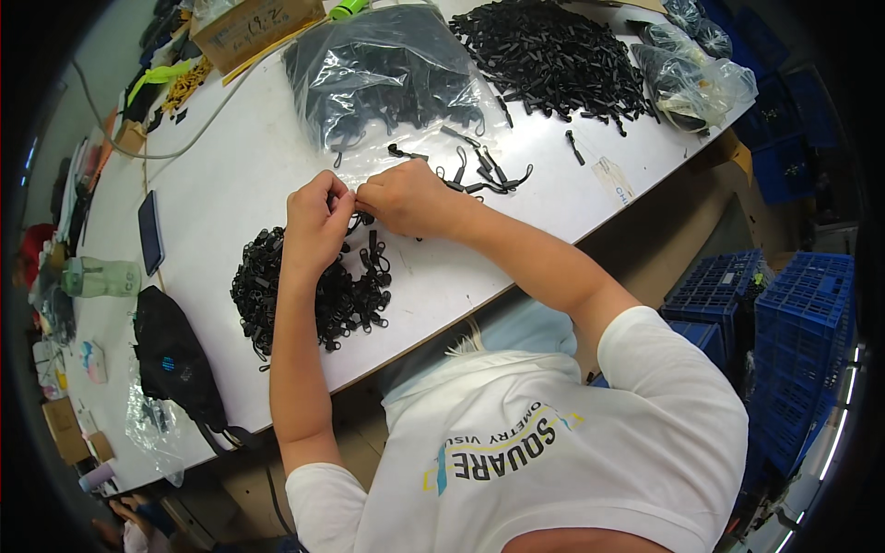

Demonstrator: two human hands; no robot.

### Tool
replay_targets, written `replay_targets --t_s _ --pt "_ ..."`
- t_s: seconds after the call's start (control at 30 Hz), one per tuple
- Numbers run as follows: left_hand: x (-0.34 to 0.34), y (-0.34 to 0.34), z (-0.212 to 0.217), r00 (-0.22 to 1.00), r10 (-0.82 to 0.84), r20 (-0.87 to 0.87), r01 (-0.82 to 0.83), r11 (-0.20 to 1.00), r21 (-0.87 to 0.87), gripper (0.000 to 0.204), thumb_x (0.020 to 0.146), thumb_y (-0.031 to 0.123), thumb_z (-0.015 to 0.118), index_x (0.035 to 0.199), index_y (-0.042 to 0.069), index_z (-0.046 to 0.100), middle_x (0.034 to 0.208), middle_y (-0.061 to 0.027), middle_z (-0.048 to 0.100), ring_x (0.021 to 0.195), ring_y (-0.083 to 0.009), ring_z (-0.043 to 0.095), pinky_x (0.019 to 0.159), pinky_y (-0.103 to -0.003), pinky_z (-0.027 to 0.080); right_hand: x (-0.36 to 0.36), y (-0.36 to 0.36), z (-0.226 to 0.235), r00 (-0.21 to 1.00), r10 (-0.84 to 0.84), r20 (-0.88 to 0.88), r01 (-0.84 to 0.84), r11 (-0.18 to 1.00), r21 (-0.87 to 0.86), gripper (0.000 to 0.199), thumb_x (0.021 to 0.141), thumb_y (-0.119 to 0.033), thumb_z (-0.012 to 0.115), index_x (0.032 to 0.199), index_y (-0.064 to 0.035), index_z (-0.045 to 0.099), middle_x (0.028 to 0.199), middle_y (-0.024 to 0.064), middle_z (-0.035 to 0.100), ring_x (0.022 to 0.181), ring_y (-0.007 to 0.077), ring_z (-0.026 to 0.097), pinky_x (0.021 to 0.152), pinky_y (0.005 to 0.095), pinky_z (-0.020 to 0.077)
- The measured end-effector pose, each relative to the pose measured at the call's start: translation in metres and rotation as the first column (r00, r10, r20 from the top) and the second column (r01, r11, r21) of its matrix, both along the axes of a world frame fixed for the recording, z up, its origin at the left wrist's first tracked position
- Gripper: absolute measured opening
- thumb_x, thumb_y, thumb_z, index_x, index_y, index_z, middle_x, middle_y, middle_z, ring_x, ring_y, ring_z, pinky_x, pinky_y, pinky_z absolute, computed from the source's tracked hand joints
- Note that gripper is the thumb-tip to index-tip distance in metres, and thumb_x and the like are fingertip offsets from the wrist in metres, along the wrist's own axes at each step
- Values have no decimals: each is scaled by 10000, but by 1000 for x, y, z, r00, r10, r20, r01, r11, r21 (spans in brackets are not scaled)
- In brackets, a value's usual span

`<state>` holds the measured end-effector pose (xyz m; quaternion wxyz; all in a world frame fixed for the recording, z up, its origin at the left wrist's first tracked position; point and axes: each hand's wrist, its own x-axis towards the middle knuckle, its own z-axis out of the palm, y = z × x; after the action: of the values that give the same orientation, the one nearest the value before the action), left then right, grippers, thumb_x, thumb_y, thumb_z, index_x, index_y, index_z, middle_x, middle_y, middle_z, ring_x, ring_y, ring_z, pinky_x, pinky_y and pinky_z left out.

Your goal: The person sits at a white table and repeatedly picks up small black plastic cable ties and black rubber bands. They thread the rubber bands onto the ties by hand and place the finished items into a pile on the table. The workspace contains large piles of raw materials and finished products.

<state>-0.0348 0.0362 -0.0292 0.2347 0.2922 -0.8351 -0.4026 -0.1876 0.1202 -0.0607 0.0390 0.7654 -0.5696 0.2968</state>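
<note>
My left hand [318, 221] and my right hand [406, 198] meet above the white table, fingertips pinched together and almost touching. Both are closed on a small black zipper pull [359, 219], mostly hidden by the fingers; a dark bit of it shows below them. Under and beside my left forearm lies a heap of black zipper sliders [355, 300] with ring ends. Just beyond my right hand several loose black cord pulls [489, 170] with looped ends are scattered. Farther back, a clear plastic bag [387, 69] holds many more dark pulls.
A large pile of black pulls [562, 64] spreads at the back right beside clear bags [696, 74]. To the left are a phone [151, 232], a green bottle [101, 276] and a black pouch [175, 355]. A cardboard box [253, 32] stands behind; blue crates [797, 341] stack at right.
</note>
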Motion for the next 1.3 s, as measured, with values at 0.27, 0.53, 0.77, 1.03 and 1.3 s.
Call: replay_targets --t_s 0.27,0.53,0.77,1.03,1.3 --pt "-8 3 -11 964 88 -251 -45 984 171 209 887 143 575 771 -30 568 574 36 487 526 -47 398 468 -233 323 9 -2 3 984 -151 97 155 987 -30 246 874 -289 582 768 -69 547 612 82 598 555 273 618 537 383 483" --pt "-1 -4 0 992 -36 -118 93 843 530 208 908 168 558 783 7 593 568 41 466 488 -20 383 442 -203 288 0 0 9 982 -97 165 99 995 -5 234 839 -275 626 763 -73 538 622 76 588 571 290 607 560 394 479" --pt "0 -7 -3 962 163 -220 -59 907 416 130 879 96 585 788 3 586 569 54 453 481 -15 371 438 -190 266 -3 -1 9 990 34 134 -31 999 -25 222 814 -258 653 762 -74 540 627 74 572 579 290 595 562 396 462" --pt "-8 4 1 907 121 -403 73 898 434 176 914 143 578 939 -21 635 609 41 476 518 -31 388 474 -181 294 -6 1 15 968 60 243 -53 998 -37 234 820 -271 650 741 -70 558 582 95 561 553 294 586 516 393 443" --pt "-7 4 0 877 51 -478 226 835 502 226 911 153 588 1029 -29 654 690 9 544 597 -54 463 518 -193 361 -5 -2 10 902 87 424 -62 995 -72 210 837 -267 631 752 -79 589 526 87 541 494 291 566 483 385 426"
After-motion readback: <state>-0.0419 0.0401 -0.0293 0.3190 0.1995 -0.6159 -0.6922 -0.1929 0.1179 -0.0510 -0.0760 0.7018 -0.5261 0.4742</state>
